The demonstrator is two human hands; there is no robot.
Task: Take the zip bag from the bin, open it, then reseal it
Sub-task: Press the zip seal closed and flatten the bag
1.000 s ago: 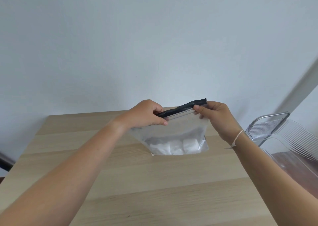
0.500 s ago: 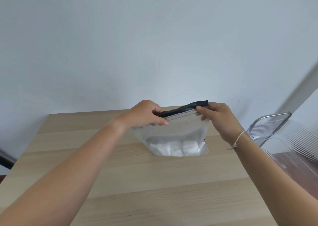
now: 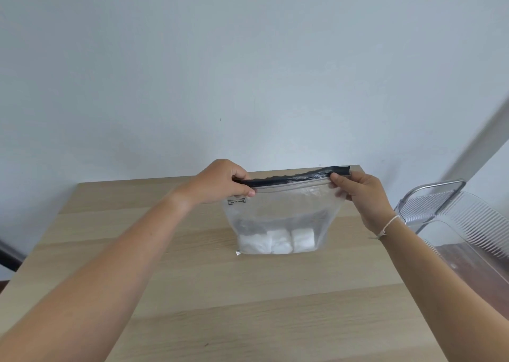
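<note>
A clear zip bag (image 3: pixel 283 210) with a black zip strip along its top stands upright on the wooden table (image 3: pixel 220 293), white blocks lying in its bottom. My left hand (image 3: pixel 223 181) pinches the left end of the black strip. My right hand (image 3: pixel 360 193) pinches the right end. The strip runs nearly straight between the two hands, and from here I cannot tell whether the seal is closed. The clear ribbed bin (image 3: pixel 468 224) stands past the table's right edge.
A plain pale wall rises right behind the table's far edge. The bin has a metal handle (image 3: pixel 432 193) at its near end. A dark object shows at the far left edge, below the table.
The bag has settled lower onto the table and stands more upright. Both hands have drawn a little apart, and the black strip between them is straighter.
</note>
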